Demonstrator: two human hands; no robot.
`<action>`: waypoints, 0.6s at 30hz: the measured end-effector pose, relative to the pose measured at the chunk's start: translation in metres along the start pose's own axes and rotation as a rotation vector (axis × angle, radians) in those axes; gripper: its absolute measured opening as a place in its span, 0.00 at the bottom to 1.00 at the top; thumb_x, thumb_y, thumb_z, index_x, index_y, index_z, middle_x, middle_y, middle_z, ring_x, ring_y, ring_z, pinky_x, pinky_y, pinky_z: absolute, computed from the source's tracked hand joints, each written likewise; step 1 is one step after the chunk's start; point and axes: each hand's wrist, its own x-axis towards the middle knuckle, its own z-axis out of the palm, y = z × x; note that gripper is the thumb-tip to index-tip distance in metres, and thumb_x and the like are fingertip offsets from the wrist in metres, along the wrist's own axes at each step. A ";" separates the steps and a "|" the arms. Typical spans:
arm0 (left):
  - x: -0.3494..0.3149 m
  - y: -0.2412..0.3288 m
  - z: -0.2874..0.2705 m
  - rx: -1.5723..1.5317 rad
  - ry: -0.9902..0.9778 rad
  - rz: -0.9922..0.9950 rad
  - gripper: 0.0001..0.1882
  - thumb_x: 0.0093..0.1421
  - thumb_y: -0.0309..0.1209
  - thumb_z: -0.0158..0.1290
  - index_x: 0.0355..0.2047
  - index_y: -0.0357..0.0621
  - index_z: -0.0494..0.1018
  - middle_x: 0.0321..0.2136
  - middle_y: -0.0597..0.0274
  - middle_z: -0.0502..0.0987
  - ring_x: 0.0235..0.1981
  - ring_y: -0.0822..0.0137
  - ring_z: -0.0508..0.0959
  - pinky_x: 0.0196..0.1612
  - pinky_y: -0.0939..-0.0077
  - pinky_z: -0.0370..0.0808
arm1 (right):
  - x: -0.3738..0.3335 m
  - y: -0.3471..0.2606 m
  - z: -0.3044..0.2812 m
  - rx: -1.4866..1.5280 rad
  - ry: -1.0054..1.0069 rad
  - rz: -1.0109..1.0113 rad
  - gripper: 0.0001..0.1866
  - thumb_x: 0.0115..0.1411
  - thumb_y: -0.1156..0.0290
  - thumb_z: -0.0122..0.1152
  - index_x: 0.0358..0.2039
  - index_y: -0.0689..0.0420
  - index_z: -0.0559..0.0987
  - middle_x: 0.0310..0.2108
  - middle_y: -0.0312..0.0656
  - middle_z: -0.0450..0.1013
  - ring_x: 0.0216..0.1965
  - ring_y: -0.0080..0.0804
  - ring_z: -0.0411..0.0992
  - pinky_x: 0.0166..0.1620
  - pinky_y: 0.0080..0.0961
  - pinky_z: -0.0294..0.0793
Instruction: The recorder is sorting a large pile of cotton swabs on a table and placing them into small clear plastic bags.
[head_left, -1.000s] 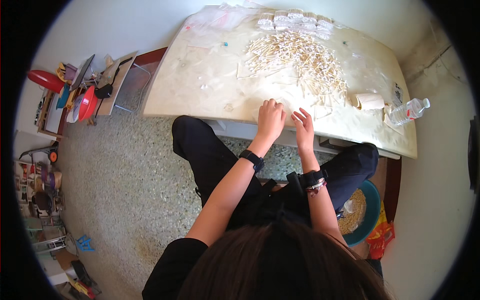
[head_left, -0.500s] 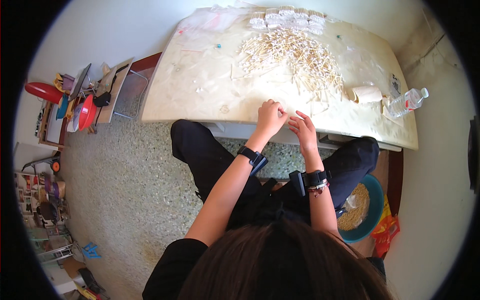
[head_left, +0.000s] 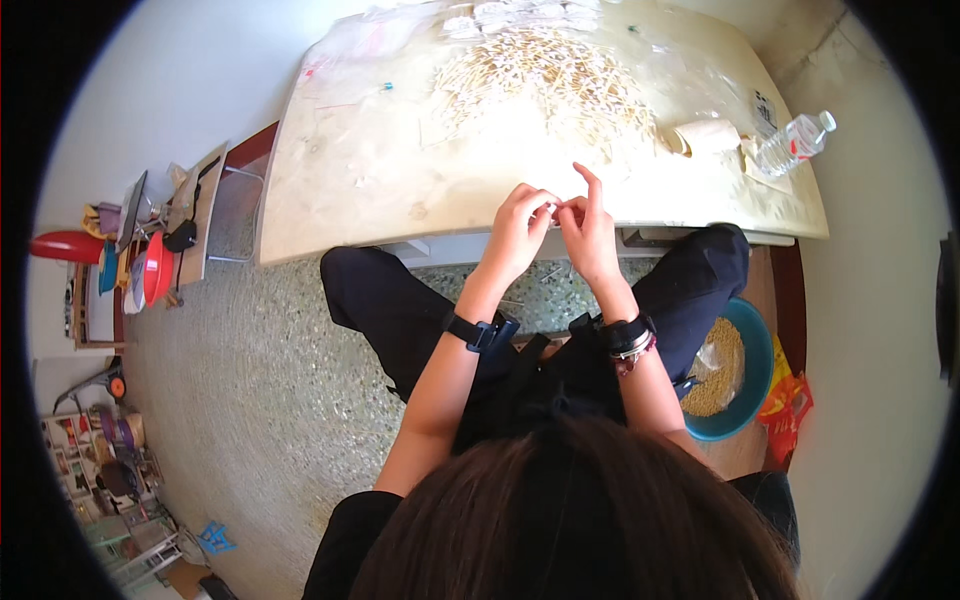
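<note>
Head view: over the near edge of the pale cream table [head_left: 330, 185], left hand [head_left: 519, 228] and right hand [head_left: 590, 238] are held fingertips together, anything grasped being indiscernible, while thin, pale-sticked cotton swabs [head_left: 550, 75] are heaped toward its far side.

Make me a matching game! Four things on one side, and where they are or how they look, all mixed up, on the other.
Things:
1. cotton swabs
2. bottle
3. tub
4. right hand

Clues:
A. blue-green, on the floor
B. index finger stretched out
C. loosely heaped on the table
D. clear, near the table's right edge

Pairs: 1-C, 2-D, 3-A, 4-B
</note>
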 end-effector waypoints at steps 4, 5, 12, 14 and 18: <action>0.003 0.014 -0.007 -0.108 -0.100 0.029 0.13 0.55 0.15 0.42 0.38 0.36 0.72 0.30 0.54 0.73 0.28 0.65 0.75 0.31 0.75 0.72 | 0.003 -0.029 -0.019 -0.091 -0.095 0.032 0.25 0.55 0.79 0.46 0.55 0.56 0.60 0.18 0.48 0.69 0.21 0.35 0.71 0.29 0.28 0.69; 0.004 0.021 -0.008 -0.125 -0.138 0.000 0.13 0.55 0.15 0.41 0.38 0.36 0.72 0.31 0.53 0.74 0.28 0.66 0.76 0.32 0.75 0.72 | 0.003 -0.032 -0.023 -0.095 -0.087 0.038 0.25 0.55 0.79 0.46 0.55 0.56 0.60 0.18 0.48 0.69 0.21 0.35 0.71 0.29 0.28 0.69; 0.000 0.028 -0.027 -0.133 -0.178 0.026 0.06 0.58 0.21 0.47 0.35 0.36 0.72 0.30 0.55 0.76 0.31 0.67 0.77 0.35 0.78 0.73 | 0.000 -0.029 -0.039 0.194 -0.287 0.081 0.14 0.58 0.77 0.44 0.42 0.59 0.76 0.20 0.35 0.70 0.26 0.18 0.68 0.34 0.20 0.69; -0.001 0.031 -0.037 -0.159 -0.242 -0.028 0.06 0.58 0.25 0.50 0.34 0.36 0.72 0.30 0.56 0.77 0.33 0.69 0.77 0.37 0.78 0.72 | -0.001 -0.034 -0.044 0.390 -0.398 0.100 0.14 0.59 0.76 0.44 0.44 0.59 0.75 0.23 0.36 0.71 0.28 0.19 0.68 0.37 0.20 0.70; -0.004 0.039 -0.054 -0.467 -0.358 -0.152 0.07 0.62 0.29 0.46 0.32 0.38 0.68 0.28 0.64 0.73 0.32 0.74 0.72 0.39 0.79 0.69 | -0.002 -0.041 -0.052 0.270 -0.469 -0.070 0.13 0.60 0.75 0.46 0.43 0.58 0.77 0.27 0.36 0.73 0.32 0.20 0.70 0.40 0.21 0.70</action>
